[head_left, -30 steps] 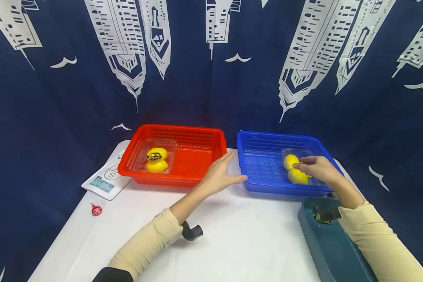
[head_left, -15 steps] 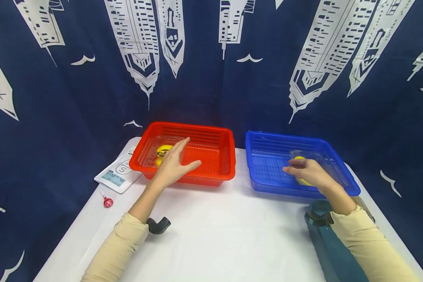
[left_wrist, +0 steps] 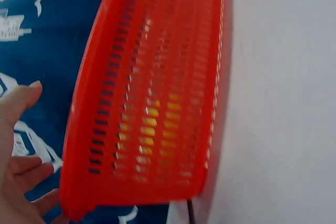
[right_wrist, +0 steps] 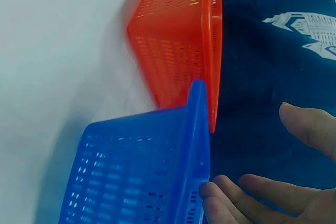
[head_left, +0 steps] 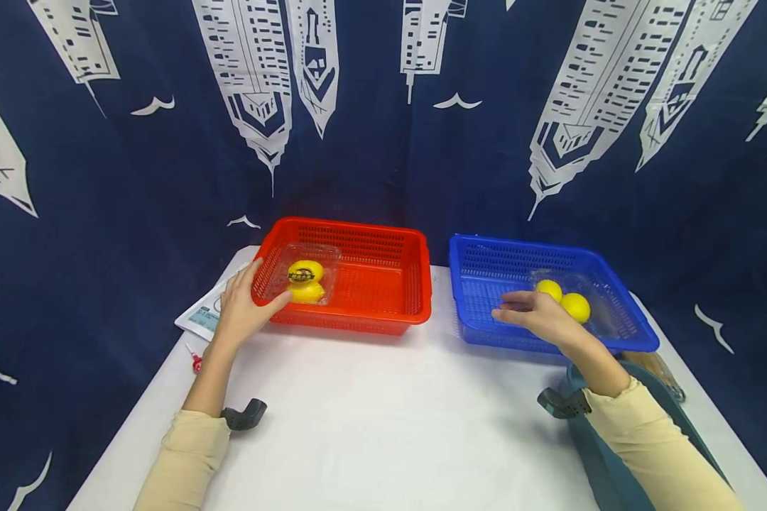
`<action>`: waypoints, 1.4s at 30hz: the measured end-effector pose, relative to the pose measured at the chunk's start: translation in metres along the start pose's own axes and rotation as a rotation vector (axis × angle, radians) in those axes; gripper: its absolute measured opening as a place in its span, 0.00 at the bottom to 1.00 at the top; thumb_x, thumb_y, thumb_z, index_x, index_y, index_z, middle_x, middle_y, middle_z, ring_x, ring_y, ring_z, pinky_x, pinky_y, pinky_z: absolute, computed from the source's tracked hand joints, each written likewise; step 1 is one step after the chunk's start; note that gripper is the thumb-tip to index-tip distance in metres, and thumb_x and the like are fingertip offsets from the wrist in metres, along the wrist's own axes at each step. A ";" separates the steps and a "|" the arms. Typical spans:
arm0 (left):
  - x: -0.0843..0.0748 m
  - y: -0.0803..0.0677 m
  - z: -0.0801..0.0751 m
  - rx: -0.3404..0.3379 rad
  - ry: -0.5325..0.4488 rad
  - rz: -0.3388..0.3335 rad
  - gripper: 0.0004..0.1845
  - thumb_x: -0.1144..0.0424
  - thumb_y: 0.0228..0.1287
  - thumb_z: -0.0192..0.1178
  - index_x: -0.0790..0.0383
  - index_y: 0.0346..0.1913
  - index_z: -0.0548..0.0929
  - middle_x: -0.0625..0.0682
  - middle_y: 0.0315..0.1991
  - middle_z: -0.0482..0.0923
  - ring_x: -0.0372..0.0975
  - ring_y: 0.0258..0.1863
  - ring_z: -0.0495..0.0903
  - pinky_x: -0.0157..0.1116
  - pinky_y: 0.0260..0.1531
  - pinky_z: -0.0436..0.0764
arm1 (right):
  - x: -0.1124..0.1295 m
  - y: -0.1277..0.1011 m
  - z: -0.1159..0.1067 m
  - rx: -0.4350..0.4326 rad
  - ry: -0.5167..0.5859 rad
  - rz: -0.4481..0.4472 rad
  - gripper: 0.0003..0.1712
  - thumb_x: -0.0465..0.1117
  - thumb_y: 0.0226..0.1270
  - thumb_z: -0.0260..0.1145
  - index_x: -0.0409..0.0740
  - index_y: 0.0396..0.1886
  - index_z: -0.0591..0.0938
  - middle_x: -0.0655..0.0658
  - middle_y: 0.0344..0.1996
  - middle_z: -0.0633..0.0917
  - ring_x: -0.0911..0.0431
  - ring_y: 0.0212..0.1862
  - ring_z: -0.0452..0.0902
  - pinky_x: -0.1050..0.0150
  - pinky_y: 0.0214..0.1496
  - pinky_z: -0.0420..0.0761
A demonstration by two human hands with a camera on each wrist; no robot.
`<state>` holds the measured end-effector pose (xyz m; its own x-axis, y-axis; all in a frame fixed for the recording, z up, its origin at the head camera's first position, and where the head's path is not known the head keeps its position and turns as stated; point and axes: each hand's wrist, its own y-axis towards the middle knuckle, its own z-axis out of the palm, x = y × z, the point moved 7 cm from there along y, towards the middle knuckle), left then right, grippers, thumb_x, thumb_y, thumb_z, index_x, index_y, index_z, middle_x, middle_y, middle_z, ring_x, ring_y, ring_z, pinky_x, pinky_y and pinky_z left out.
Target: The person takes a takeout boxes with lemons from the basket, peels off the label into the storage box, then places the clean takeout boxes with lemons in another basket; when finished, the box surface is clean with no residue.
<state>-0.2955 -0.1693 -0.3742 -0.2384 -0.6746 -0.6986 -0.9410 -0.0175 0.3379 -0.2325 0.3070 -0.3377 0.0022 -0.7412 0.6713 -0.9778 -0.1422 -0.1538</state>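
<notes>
My left hand (head_left: 239, 309) hovers at the left end of the red basket (head_left: 373, 287), fingers spread and nothing held. Inside that basket, a clear plastic box (head_left: 332, 257) holds two lemons (head_left: 307, 292), one bearing a dark label. In the left wrist view the thumb and fingers of the left hand (left_wrist: 21, 179) stand apart beside the basket's rim. My right hand (head_left: 540, 319) is over the blue basket (head_left: 486, 287), fingers loosely extended. Just behind it lie two yellow fruits (head_left: 576, 307), apparently lemons, by clear plastic. The right wrist view shows the right hand (right_wrist: 283, 198) gripping nothing.
A teal tray (head_left: 613, 461) stands at the right, partly under the right forearm. Behind it lies a brownish item (head_left: 658, 372) I cannot identify. A white device with a display (head_left: 203, 319) and a red lollipop (head_left: 197, 363) lie at the left. Both baskets stand along the table's back edge.
My left hand has swept left, from between the baskets to the red basket's left end. My right hand has drawn left off the yellow fruits, uncovering them. The head view has shifted slightly.
</notes>
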 end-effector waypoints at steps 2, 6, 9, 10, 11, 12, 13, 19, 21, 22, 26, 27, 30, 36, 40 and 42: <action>0.009 0.001 0.000 0.009 -0.007 -0.014 0.49 0.48 0.54 0.67 0.63 0.75 0.58 0.65 0.73 0.59 0.60 0.70 0.57 0.68 0.65 0.55 | 0.003 0.002 0.001 0.002 0.003 0.001 0.43 0.57 0.68 0.62 0.30 0.70 0.65 0.28 0.62 0.75 0.35 0.65 0.70 0.39 0.67 0.71; 0.022 0.005 0.001 0.056 -0.037 -0.035 0.51 0.46 0.55 0.67 0.63 0.76 0.54 0.64 0.74 0.55 0.59 0.71 0.55 0.67 0.67 0.56 | 0.008 0.004 0.004 0.002 0.004 -0.008 0.42 0.56 0.67 0.63 0.31 0.69 0.66 0.29 0.61 0.77 0.36 0.64 0.72 0.39 0.66 0.71; 0.030 0.009 0.003 0.100 -0.064 -0.054 0.53 0.44 0.56 0.66 0.61 0.77 0.51 0.63 0.76 0.52 0.59 0.72 0.55 0.67 0.67 0.59 | 0.012 0.004 0.007 0.009 0.003 -0.009 0.42 0.56 0.67 0.63 0.32 0.69 0.67 0.31 0.61 0.78 0.37 0.64 0.72 0.40 0.66 0.72; 0.033 0.010 0.003 0.113 -0.073 -0.063 0.53 0.44 0.56 0.66 0.61 0.77 0.50 0.63 0.76 0.51 0.59 0.73 0.55 0.67 0.67 0.59 | 0.013 0.004 0.008 0.010 0.001 -0.009 0.42 0.57 0.67 0.63 0.32 0.69 0.67 0.31 0.61 0.78 0.37 0.64 0.73 0.40 0.66 0.72; 0.035 0.011 0.003 0.125 -0.084 -0.069 0.54 0.43 0.56 0.66 0.60 0.77 0.49 0.63 0.76 0.51 0.59 0.73 0.55 0.67 0.68 0.59 | 0.014 0.005 0.009 0.013 0.001 -0.009 0.42 0.57 0.67 0.63 0.33 0.69 0.67 0.31 0.61 0.78 0.37 0.64 0.73 0.40 0.66 0.72; 0.038 0.012 0.004 0.136 -0.095 -0.077 0.55 0.42 0.55 0.67 0.60 0.78 0.48 0.62 0.76 0.50 0.59 0.73 0.55 0.66 0.68 0.59 | 0.016 0.005 0.010 0.016 0.002 -0.009 0.42 0.57 0.66 0.64 0.33 0.69 0.67 0.31 0.61 0.78 0.37 0.64 0.73 0.40 0.66 0.72; 0.040 0.013 0.004 0.146 -0.103 -0.082 0.55 0.42 0.55 0.67 0.59 0.78 0.48 0.62 0.76 0.50 0.59 0.73 0.55 0.66 0.68 0.59 | 0.017 0.005 0.010 0.018 0.001 -0.011 0.42 0.57 0.66 0.64 0.33 0.69 0.67 0.31 0.61 0.78 0.37 0.63 0.73 0.40 0.66 0.73; 0.054 0.016 0.010 0.180 -0.132 -0.092 0.57 0.42 0.54 0.67 0.59 0.78 0.45 0.61 0.78 0.47 0.58 0.75 0.53 0.65 0.69 0.57 | 0.027 0.010 0.016 0.035 0.004 -0.016 0.41 0.56 0.66 0.65 0.33 0.69 0.68 0.32 0.61 0.79 0.39 0.63 0.74 0.42 0.65 0.74; 0.058 0.016 0.012 0.182 -0.140 -0.097 0.57 0.42 0.54 0.67 0.59 0.78 0.45 0.60 0.78 0.45 0.58 0.76 0.50 0.65 0.70 0.56 | 0.031 0.013 0.017 0.040 0.002 -0.022 0.41 0.56 0.66 0.65 0.33 0.68 0.68 0.33 0.61 0.79 0.39 0.63 0.74 0.42 0.66 0.74; 0.059 0.017 0.012 0.179 -0.143 -0.099 0.58 0.42 0.54 0.68 0.59 0.78 0.44 0.60 0.79 0.44 0.58 0.76 0.49 0.65 0.70 0.56 | 0.033 0.015 0.017 0.041 -0.001 -0.027 0.41 0.56 0.65 0.65 0.34 0.68 0.69 0.33 0.61 0.79 0.39 0.63 0.74 0.43 0.65 0.74; 0.061 0.019 0.015 0.175 -0.168 -0.101 0.58 0.44 0.54 0.68 0.60 0.78 0.43 0.59 0.79 0.42 0.57 0.78 0.45 0.65 0.70 0.53 | 0.045 0.022 0.019 0.045 -0.010 -0.039 0.40 0.56 0.64 0.66 0.36 0.68 0.70 0.35 0.60 0.80 0.40 0.62 0.75 0.44 0.65 0.75; 0.061 0.020 0.016 0.175 -0.170 -0.100 0.58 0.44 0.54 0.68 0.60 0.78 0.43 0.58 0.79 0.42 0.56 0.78 0.44 0.65 0.71 0.53 | 0.048 0.025 0.019 0.049 -0.010 -0.041 0.40 0.57 0.64 0.66 0.36 0.68 0.70 0.35 0.60 0.80 0.41 0.63 0.75 0.44 0.65 0.75; 0.061 0.019 0.015 0.179 -0.175 -0.106 0.58 0.45 0.54 0.68 0.60 0.78 0.43 0.57 0.80 0.41 0.56 0.78 0.43 0.65 0.71 0.52 | 0.060 0.034 0.024 0.071 -0.006 -0.054 0.39 0.55 0.65 0.66 0.36 0.68 0.71 0.35 0.61 0.79 0.41 0.62 0.75 0.45 0.66 0.75; 0.062 0.020 0.016 0.188 -0.189 -0.109 0.58 0.45 0.54 0.69 0.60 0.78 0.44 0.57 0.80 0.40 0.55 0.79 0.42 0.64 0.72 0.51 | 0.083 0.054 0.035 0.107 0.028 -0.071 0.36 0.51 0.65 0.66 0.37 0.68 0.71 0.36 0.60 0.80 0.43 0.61 0.77 0.45 0.66 0.74; 0.063 0.021 0.016 0.185 -0.192 -0.105 0.57 0.45 0.53 0.69 0.60 0.78 0.45 0.56 0.80 0.41 0.54 0.79 0.42 0.63 0.72 0.51 | 0.096 0.066 0.046 0.143 0.064 -0.097 0.36 0.50 0.65 0.66 0.35 0.67 0.71 0.36 0.59 0.81 0.43 0.60 0.77 0.45 0.66 0.74; 0.063 0.021 0.016 0.186 -0.192 -0.103 0.57 0.45 0.53 0.69 0.60 0.78 0.45 0.56 0.80 0.40 0.54 0.79 0.42 0.64 0.72 0.51 | 0.101 0.072 0.052 0.161 0.080 -0.100 0.37 0.50 0.65 0.66 0.34 0.67 0.70 0.36 0.59 0.81 0.44 0.60 0.77 0.45 0.67 0.74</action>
<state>-0.3345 -0.2005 -0.4213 -0.1634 -0.5237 -0.8361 -0.9863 0.0690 0.1496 -0.2921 0.1881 -0.3191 0.0751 -0.6647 0.7433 -0.9274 -0.3206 -0.1930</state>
